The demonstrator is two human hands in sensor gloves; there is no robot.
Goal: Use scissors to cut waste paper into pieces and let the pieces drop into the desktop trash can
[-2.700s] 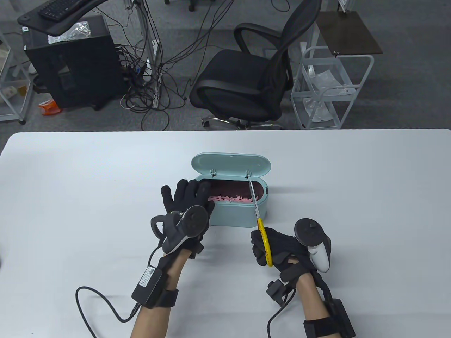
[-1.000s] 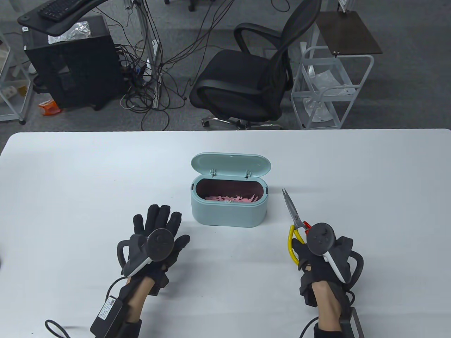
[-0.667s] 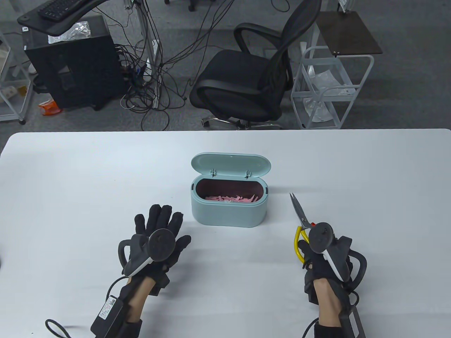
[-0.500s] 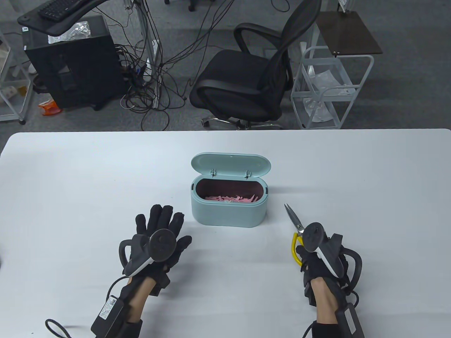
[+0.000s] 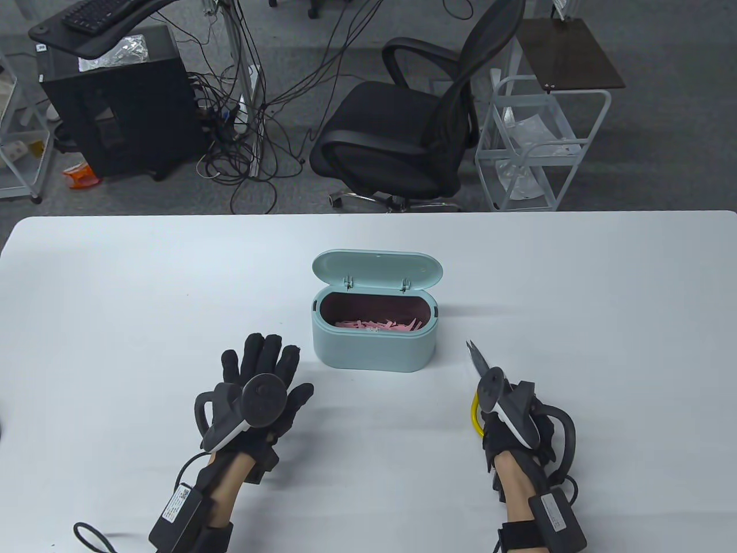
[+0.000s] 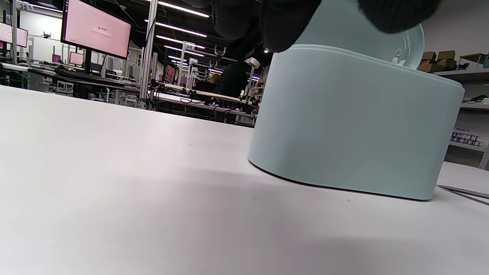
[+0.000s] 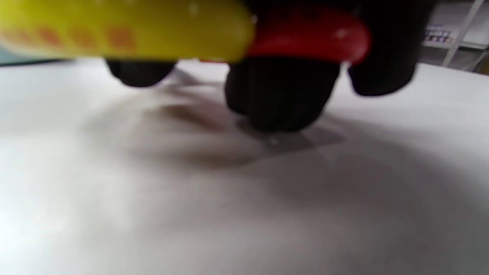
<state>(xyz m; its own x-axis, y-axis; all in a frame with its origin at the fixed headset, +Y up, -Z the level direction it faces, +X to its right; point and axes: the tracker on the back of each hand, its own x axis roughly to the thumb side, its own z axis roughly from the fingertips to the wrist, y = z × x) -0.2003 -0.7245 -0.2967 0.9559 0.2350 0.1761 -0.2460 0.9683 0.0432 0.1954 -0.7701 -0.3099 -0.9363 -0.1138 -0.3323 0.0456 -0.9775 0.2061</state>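
A pale green desktop trash can (image 5: 373, 347) stands mid-table with its lid (image 5: 377, 268) tipped back and pink paper pieces (image 5: 377, 326) inside. My left hand (image 5: 262, 377) lies flat on the table to the can's left, fingers spread, holding nothing. To the can's right my right hand (image 5: 506, 423) grips the scissors (image 5: 479, 358) by their yellow and red handles (image 7: 153, 28), low over the table. The blade tips point away from me and stand slightly apart. In the left wrist view the can (image 6: 355, 122) fills the right side.
The white table (image 5: 115, 288) stretches wide on both sides of the can. Beyond its far edge are a black office chair (image 5: 414, 127), a white wire cart (image 5: 538, 150) and a computer tower with cables (image 5: 121, 109).
Both hands drew back from the can toward me. The left settled flat on the table. The right carried the scissors to the can's right and lowered them, its wrist rolling over.
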